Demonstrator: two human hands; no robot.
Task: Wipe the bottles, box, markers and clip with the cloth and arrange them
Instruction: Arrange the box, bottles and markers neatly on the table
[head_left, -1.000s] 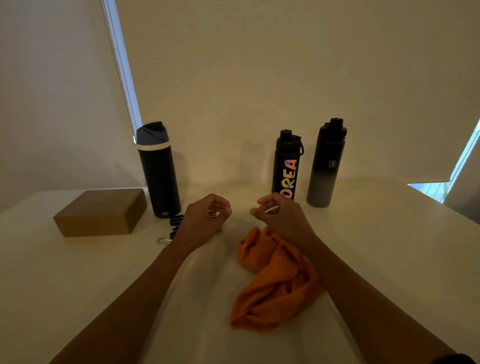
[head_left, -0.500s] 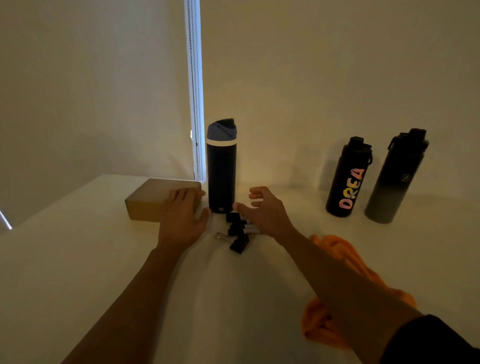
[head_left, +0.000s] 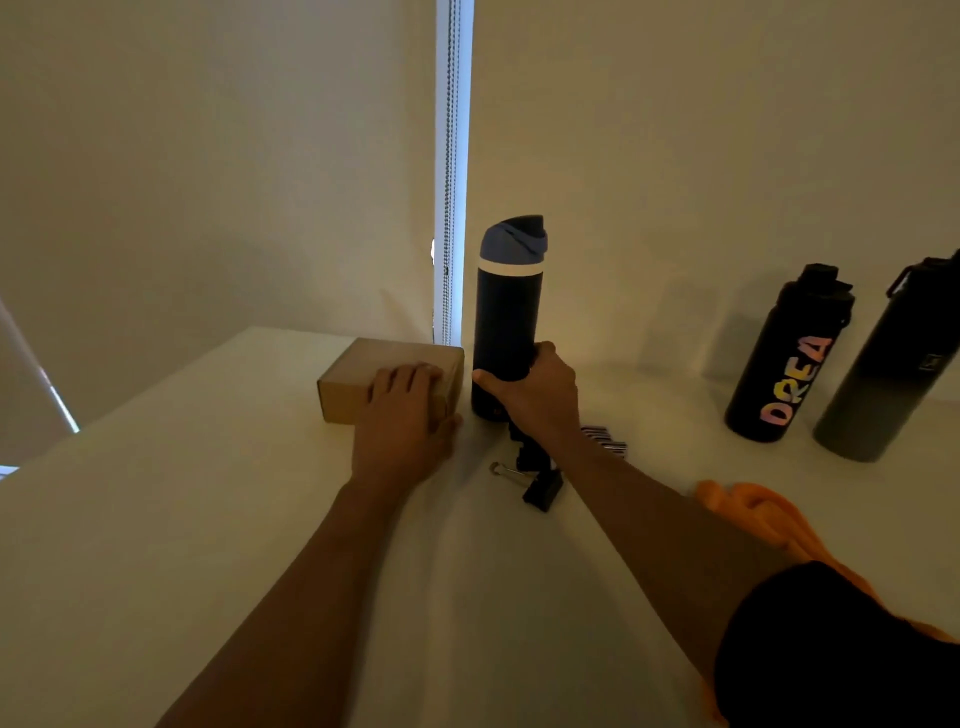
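Note:
My right hand grips the lower part of a dark bottle with a blue lid, which stands upright at the back of the white table. My left hand lies on the near end of a brown cardboard box, fingers on top and thumb at its side. A black binder clip lies just in front of the bottle, and markers show partly behind my right wrist. Under my right arm lies the orange cloth. A black lettered bottle and a grey-black bottle stand at the right.
A wall runs close behind the table, with a bright window gap and a bead chain behind the box and the blue-lidded bottle. The table's left edge slants toward the lower left.
The view has swung left. My left hand moved onto the box, and my right hand reached past the markers and took hold of the blue-lidded bottle.

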